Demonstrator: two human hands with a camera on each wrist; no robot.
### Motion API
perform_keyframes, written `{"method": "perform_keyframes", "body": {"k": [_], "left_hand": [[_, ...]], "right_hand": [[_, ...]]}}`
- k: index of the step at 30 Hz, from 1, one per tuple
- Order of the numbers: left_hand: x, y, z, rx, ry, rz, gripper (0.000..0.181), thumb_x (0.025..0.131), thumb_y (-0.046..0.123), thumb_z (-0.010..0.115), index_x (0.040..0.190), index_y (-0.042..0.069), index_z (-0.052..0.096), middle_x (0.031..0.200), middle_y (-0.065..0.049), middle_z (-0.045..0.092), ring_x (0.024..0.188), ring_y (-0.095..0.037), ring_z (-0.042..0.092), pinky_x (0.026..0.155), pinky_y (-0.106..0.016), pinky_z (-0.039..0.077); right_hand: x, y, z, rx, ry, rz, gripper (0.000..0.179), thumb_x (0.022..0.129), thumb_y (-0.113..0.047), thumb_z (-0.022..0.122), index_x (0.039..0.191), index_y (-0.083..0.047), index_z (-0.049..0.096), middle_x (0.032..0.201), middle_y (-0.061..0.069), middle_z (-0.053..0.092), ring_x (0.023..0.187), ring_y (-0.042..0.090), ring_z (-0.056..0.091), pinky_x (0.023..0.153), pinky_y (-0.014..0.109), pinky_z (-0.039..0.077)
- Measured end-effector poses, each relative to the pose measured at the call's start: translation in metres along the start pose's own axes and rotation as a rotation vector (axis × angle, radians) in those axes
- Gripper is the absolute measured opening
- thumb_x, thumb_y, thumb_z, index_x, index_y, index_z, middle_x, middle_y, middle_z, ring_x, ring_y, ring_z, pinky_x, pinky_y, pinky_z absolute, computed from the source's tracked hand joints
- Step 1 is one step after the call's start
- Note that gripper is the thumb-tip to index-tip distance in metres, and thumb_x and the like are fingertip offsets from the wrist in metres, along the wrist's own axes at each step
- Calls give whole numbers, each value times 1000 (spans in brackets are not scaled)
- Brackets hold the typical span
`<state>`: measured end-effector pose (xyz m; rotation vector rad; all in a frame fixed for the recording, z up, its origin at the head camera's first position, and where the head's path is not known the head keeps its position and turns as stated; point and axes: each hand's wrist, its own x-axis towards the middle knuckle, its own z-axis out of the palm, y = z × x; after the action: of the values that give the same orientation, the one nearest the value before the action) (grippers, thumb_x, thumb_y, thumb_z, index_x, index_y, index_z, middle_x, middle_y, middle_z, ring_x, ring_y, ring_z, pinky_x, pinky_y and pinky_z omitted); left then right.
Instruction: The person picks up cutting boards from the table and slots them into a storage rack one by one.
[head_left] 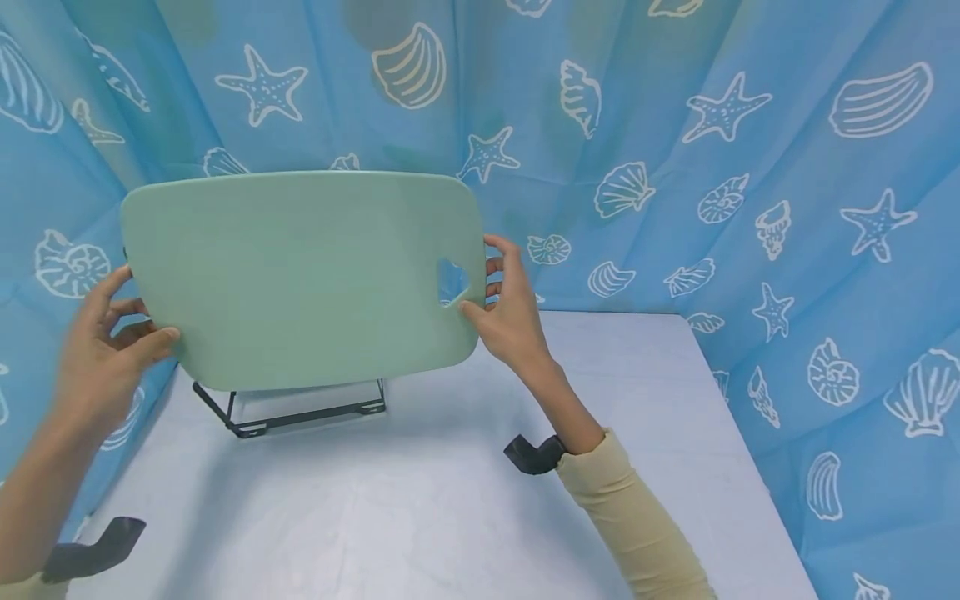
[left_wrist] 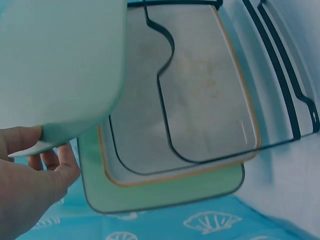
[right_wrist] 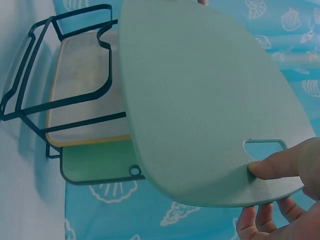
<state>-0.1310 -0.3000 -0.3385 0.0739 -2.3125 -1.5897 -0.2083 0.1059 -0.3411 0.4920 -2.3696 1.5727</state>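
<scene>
A light green cutting board [head_left: 300, 275] with rounded corners and a handle hole is raised on its long edge, its broad face toward me. My left hand [head_left: 101, 350] grips its left edge, thumb in front and fingers behind. At the right end, my right hand [head_left: 513, 317] pinches it beside the handle hole, thumb [right_wrist: 272, 167] on the front face. Behind the board stands a black wire rack [head_left: 315, 416], mostly hidden in the head view. The wrist views show the rack bearing a whitish board [left_wrist: 210, 100] with an orange rim and a green board [left_wrist: 160, 195] with a dark rim.
A white-covered table [head_left: 450, 500] lies under the rack. Blue curtains [head_left: 660, 275] printed with white shells and starfish hang behind it and along its sides. Black straps [head_left: 536, 454] are on both wrists.
</scene>
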Motion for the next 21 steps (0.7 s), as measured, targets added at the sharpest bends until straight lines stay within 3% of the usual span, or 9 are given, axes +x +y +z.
{"method": "perform_keyframes", "body": {"k": [2, 5, 7, 12, 21], "left_hand": [[2, -1, -3, 69, 19, 5, 84, 93, -12, 58, 158, 31, 27, 111, 8, 41, 90, -2, 53, 73, -6, 48], [5, -5, -8, 42, 26, 0, 84, 93, -14, 57, 158, 31, 27, 112, 7, 41, 90, -3, 53, 73, -7, 48], [8, -7, -11, 73, 34, -5, 84, 94, -12, 57, 158, 33, 27, 112, 9, 40, 91, -3, 52, 73, -6, 47], [15, -12, -18, 192, 47, -22, 82, 97, -5, 58, 158, 37, 23, 111, 13, 39, 93, 0, 51, 73, -5, 45], [26, -17, -31, 201, 57, -17, 80, 98, -3, 56, 158, 39, 23, 111, 14, 39, 92, 0, 49, 74, -2, 43]], "right_hand": [[3, -1, 5, 3, 0, -15, 79, 85, 7, 71, 150, -15, 31, 114, 11, 48, 84, 24, 55, 72, 37, 53], [7, -1, 12, 6, 3, -34, 79, 85, 8, 70, 150, -15, 32, 114, 11, 48, 84, 25, 55, 72, 36, 52], [10, -2, 16, 16, 3, -43, 79, 85, 9, 70, 150, -14, 32, 114, 12, 48, 83, 26, 54, 71, 37, 52], [16, -3, 27, 22, -2, -54, 78, 85, 9, 69, 150, -13, 32, 113, 12, 48, 81, 26, 54, 70, 36, 51], [28, -4, 45, 3, 1, -68, 77, 86, 8, 68, 150, -13, 32, 114, 13, 50, 84, 24, 55, 71, 34, 52]]}}
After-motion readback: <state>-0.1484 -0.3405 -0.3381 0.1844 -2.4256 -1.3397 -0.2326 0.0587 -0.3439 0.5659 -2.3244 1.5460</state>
